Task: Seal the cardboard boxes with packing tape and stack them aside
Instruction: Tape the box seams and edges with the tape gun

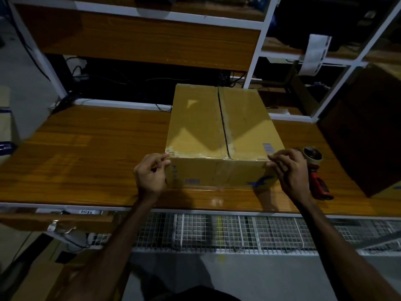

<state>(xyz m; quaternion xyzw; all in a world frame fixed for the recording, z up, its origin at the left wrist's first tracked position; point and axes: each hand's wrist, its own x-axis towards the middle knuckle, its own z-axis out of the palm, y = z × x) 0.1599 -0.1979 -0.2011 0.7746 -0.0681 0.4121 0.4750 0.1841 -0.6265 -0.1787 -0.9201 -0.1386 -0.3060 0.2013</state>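
One cardboard box (pixel 221 131) sits on the wooden counter (pixel 86 161), near its front edge and a little right of the middle. Its two top flaps are closed and meet at a dark seam running away from the viewer, with clear tape shining along the seam and across the near top edge. The front face carries blue print and a barcode.

Two hands are at the box's near corners. The left hand (pixel 150 174) has its fingers curled at the near left top corner, the fingertips pinching at that edge; its grip is on the box. The right hand (pixel 289 172) has its fingers bent against the near right top corner, pressing and pinching there, so its grip is on the box as well.

One tape dispenser (pixel 314 170), with a red handle and a roll of tape, lies on the counter just beside the right hand, partly hidden by it.

One dark brown box (pixel 364 131) stands at the counter's right end. White-framed shelves (pixel 152 38) rise behind, and a wire mesh rack (pixel 217 231) hangs below the counter's front edge.
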